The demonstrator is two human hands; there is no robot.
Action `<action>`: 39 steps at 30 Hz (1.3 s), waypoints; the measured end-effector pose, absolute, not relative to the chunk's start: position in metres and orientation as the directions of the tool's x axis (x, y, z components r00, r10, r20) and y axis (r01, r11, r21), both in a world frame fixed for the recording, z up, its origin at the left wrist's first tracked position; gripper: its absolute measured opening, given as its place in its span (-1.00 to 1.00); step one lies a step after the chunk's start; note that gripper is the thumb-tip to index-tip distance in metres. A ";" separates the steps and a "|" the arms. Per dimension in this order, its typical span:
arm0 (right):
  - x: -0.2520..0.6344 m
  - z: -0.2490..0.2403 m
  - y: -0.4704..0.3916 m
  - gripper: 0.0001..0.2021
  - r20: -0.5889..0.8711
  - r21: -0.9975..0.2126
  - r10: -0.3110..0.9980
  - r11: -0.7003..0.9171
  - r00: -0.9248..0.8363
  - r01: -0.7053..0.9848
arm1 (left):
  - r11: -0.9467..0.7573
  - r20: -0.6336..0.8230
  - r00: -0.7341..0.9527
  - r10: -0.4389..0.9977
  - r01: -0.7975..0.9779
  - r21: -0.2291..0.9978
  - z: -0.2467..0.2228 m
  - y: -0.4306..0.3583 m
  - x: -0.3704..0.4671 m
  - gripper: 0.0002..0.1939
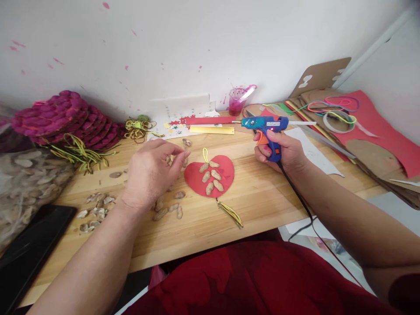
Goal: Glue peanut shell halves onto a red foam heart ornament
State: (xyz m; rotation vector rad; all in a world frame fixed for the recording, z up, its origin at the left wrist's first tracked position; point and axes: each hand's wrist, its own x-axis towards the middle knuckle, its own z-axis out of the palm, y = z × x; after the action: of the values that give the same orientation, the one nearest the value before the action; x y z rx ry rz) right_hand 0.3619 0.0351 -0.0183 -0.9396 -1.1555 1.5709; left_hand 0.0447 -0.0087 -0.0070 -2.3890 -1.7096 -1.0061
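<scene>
My right hand (pixel 278 146) grips a blue hot glue gun (pixel 262 123) by its handle, fingers beside the orange trigger. Its nozzle points left, a white glue stick (pixel 302 123) sticks out the back, and a small red light glows. My left hand (pixel 152 168) hovers over a scatter of unshelled peanuts (pixel 160 213), thumb and forefinger pinched together; what is between them, if anything, cannot be made out. Between the hands lies a red heart (pixel 193 179) with several peanuts (pixel 215 174) on it in two slanting rows. It has a yellow loop (pixel 205 155) on top and a yellow-green tassel (pixel 230 213) below.
Broken shells (pixel 98 212), a black phone-like slab (pixel 39 249) and a bag of peanuts (pixel 29 188) lie left. Stacked pink-purple pieces (pixel 68 116) and a pink-stained cup (pixel 238 100) stand by the wall. Red sheets (pixel 387 131) and cardboard lie right. The gun's black cord (pixel 300 201) hangs over the edge.
</scene>
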 end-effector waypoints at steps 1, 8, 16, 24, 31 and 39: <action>0.362 -0.018 0.035 -0.78 -0.051 -0.964 0.962 -0.118 -0.269 -0.239 | -0.396 0.518 0.185 0.835 0.856 0.332 -0.007 -0.009 0.045 -0.81; 0.362 -0.020 0.036 -0.69 -0.046 -0.965 0.959 -0.115 -0.281 -0.234 | -0.415 0.516 0.204 0.832 0.847 0.333 -0.007 -0.008 0.044 -0.80; 0.363 -0.027 0.040 -0.66 -0.055 -0.964 0.961 -0.121 -0.270 -0.235 | -0.557 0.341 0.441 0.830 0.644 0.523 -0.001 -0.015 0.053 -0.82; 0.364 -0.028 0.041 -0.66 -0.057 -0.962 0.965 -0.122 -0.255 -0.245 | -0.635 0.226 0.616 0.755 0.598 0.490 -0.006 -0.030 0.072 -0.81; 0.364 -0.029 0.041 -0.67 -0.055 -0.963 0.966 -0.118 -0.253 -0.241 | -0.624 0.171 0.633 0.755 0.613 0.484 -0.011 -0.029 0.072 -0.76; 0.363 -0.029 0.041 -0.67 -0.054 -0.966 0.964 -0.117 -0.261 -0.230 | -0.629 0.184 0.637 0.749 0.595 0.501 -0.011 -0.028 0.073 -0.75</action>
State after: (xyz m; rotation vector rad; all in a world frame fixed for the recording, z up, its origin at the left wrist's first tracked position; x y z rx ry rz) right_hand 0.3634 0.0412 -0.0288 -0.9526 -1.1585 1.5661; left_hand 0.0729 -0.0278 -0.0111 -3.1938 -1.3787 -0.6928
